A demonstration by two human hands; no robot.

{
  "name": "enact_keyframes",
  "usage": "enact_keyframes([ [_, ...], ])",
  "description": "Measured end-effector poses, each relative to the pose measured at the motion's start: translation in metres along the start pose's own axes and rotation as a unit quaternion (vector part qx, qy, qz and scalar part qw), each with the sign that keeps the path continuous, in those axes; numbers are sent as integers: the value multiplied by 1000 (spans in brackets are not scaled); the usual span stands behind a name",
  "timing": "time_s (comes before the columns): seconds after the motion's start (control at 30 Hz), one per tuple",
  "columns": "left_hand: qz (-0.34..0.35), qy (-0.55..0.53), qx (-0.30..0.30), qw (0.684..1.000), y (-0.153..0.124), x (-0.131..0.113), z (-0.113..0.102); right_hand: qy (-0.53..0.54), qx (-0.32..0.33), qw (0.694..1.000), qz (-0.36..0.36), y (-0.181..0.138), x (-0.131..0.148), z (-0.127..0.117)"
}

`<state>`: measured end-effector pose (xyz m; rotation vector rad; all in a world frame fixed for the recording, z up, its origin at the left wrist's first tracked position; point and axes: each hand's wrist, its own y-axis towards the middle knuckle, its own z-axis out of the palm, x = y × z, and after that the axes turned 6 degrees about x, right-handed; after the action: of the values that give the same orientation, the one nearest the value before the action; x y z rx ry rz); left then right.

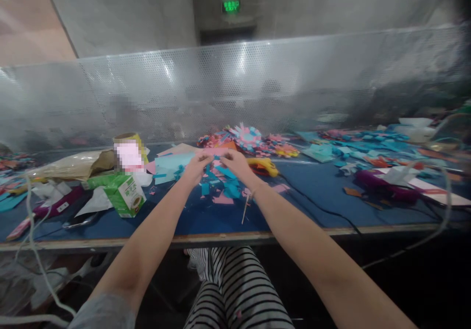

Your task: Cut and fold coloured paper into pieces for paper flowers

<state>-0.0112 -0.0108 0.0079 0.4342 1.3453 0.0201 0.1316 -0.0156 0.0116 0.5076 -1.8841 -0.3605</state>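
Over the blue table (320, 191), my left hand (200, 166) and my right hand (233, 164) are close together, thumbs and fingers pinched. Between their fingertips is a small piece of coloured paper (217, 157), bluish, with pink paper just behind it. Its exact shape is blurred. Blue and pink paper scraps (224, 196) lie beneath the hands. Just right of my right hand rests a yellow glue gun (263, 166) with a black cord. Behind the hands sits a pile of paper flowers, a pink and blue one (247, 135) on top.
Left of my arms stand a green box (127, 195) and a round container (130, 151). A phone (79, 220) and a purple tissue pack (62, 201) lie farther left. At right are another purple pack (386, 186) and blue paper pieces (368, 145). A perforated screen (221, 88) backs the table.
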Motion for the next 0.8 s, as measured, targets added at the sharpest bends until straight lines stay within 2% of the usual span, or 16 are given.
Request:
enact_keyframes([
  [0.3, -30, -36, -43, 998, -3, -6, 5, 115, -1, 993, 11, 4, -7, 4],
  [0.5, -35, -70, -46, 996, -4, -7, 6, 97, 9, 995, 12, 3, -4, 3],
  [0.8, -34, -58, -41, 997, -3, -6, 5, 81, -1, 997, 0, 4, -7, 3],
])
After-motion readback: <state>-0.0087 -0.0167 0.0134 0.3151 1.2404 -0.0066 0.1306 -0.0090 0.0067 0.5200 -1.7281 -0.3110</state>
